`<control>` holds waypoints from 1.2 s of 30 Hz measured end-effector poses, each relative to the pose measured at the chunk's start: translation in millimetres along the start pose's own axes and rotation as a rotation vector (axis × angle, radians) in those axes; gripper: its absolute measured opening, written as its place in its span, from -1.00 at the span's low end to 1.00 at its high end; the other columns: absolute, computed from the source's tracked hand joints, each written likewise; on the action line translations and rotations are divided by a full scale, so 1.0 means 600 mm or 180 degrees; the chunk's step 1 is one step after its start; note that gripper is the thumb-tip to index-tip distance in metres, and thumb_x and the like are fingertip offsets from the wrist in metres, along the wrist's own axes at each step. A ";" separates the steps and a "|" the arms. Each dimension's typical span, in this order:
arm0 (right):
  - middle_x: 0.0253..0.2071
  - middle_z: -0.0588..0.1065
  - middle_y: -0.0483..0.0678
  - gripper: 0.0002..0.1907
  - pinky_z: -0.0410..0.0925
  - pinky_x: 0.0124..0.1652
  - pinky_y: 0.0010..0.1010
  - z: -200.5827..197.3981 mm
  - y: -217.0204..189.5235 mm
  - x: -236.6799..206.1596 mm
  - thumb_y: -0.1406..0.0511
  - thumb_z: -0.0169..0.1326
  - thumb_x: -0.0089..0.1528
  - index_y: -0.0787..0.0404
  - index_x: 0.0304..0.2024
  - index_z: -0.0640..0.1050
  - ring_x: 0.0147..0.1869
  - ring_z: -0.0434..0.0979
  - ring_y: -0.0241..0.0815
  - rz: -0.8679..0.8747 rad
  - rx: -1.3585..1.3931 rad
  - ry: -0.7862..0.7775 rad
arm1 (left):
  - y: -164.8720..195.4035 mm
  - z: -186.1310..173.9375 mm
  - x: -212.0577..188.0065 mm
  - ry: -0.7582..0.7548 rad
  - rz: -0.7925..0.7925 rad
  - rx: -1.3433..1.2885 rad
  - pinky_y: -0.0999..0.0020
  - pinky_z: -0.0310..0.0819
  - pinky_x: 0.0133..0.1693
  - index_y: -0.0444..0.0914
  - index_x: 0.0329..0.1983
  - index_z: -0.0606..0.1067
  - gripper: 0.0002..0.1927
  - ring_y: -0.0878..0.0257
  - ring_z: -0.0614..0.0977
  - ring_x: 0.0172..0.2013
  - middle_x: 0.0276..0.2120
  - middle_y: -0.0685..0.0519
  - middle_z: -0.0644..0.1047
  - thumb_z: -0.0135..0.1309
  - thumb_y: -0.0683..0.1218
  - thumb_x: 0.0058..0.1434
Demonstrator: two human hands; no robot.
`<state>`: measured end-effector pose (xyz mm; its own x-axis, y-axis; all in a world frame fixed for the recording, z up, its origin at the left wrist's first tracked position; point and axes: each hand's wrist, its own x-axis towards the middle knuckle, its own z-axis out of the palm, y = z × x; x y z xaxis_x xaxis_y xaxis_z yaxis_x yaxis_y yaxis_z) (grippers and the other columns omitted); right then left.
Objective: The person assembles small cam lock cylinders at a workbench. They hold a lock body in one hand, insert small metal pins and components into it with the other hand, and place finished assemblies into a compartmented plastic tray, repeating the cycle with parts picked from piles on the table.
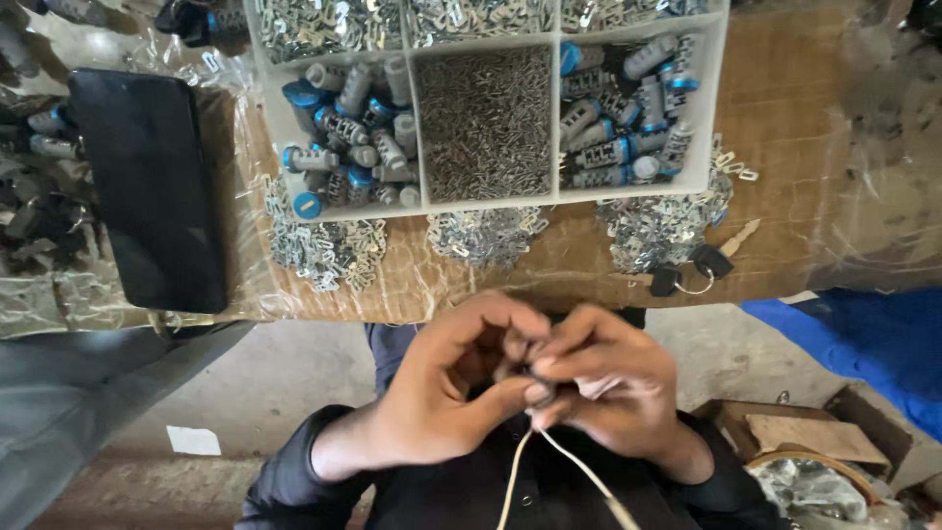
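Together, left hand (432, 393) and right hand (608, 383) pinch a small dark part (541, 391); its axis is hidden.

Daylight is falling on a plastic-covered brown workbench (805, 147), with grey concrete floor (294, 373) showing below its edge.

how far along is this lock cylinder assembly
Done: finished-looking grey and blue lock cylinders fill two tray compartments. In hand: left hand and right hand pinch one small part together, mostly hidden. Left: a compartment of small pins and piles of metal plates on the bench.
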<state>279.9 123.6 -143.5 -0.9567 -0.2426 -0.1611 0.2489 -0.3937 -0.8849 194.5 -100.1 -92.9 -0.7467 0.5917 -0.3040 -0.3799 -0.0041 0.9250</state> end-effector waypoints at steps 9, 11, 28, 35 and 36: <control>0.00 0.46 0.06 -0.55 0.61 -0.26 -0.40 -0.015 -0.023 -0.038 0.44 0.40 0.17 0.22 0.10 0.59 -0.12 0.61 -0.15 -0.0638 0.0115 0.1034 | 0.017 0.064 0.093 0.0294 0.0684 0.4288 0.27 0.43 -0.50 -0.28 0.45 0.35 -0.33 0.12 0.56 -0.41 -0.29 -0.05 0.45 0.15 -0.20 0.24; 0.00 0.46 0.05 -0.55 0.61 -0.28 -0.43 -0.017 -0.027 -0.041 0.43 0.40 0.17 0.22 0.10 0.60 -0.11 0.60 -0.13 -0.0685 0.0189 0.0909 | 0.021 0.056 0.092 0.0306 0.0733 0.3994 0.29 0.47 -0.41 -0.35 0.39 0.33 -0.37 0.11 0.57 -0.36 -0.17 -0.08 0.50 0.14 -0.18 0.23; 0.08 0.44 0.14 -0.53 0.62 -0.17 -0.32 -0.010 -0.026 -0.020 0.58 0.34 0.16 0.27 0.10 0.58 -0.04 0.64 -0.07 -0.0205 0.0349 0.0667 | -0.008 -0.016 0.010 0.0177 0.1905 0.3327 0.32 0.58 -0.16 -0.28 -0.03 0.57 -0.65 0.12 0.63 -0.12 -0.12 -0.01 0.57 0.22 -0.15 0.09; 0.14 0.42 0.17 -0.60 0.64 -0.12 -0.33 0.010 -0.009 -0.017 0.56 0.33 0.20 0.32 0.08 0.58 0.00 0.65 -0.10 -0.0047 0.0454 0.0719 | -0.002 0.005 -0.010 0.0995 0.1499 0.1764 0.31 0.57 -0.08 -0.21 -0.10 0.54 -0.65 0.15 0.69 -0.15 -0.13 0.11 0.60 0.22 -0.40 0.10; 0.15 0.44 0.18 -0.58 0.60 -0.10 -0.39 0.009 -0.010 -0.018 0.55 0.34 0.18 0.33 0.08 0.58 -0.03 0.63 -0.15 -0.0064 0.0322 0.0740 | -0.001 0.013 -0.004 0.0812 0.1587 0.1744 0.32 0.55 -0.08 -0.21 -0.05 0.55 -0.66 0.15 0.67 -0.14 -0.10 0.10 0.59 0.27 -0.36 0.14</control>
<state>289.7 124.2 -133.9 -0.9677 -0.0281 -0.2504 0.2322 -0.4859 -0.8426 200.8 -94.9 -91.1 -0.8859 0.4207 0.1954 0.3075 0.2171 0.9264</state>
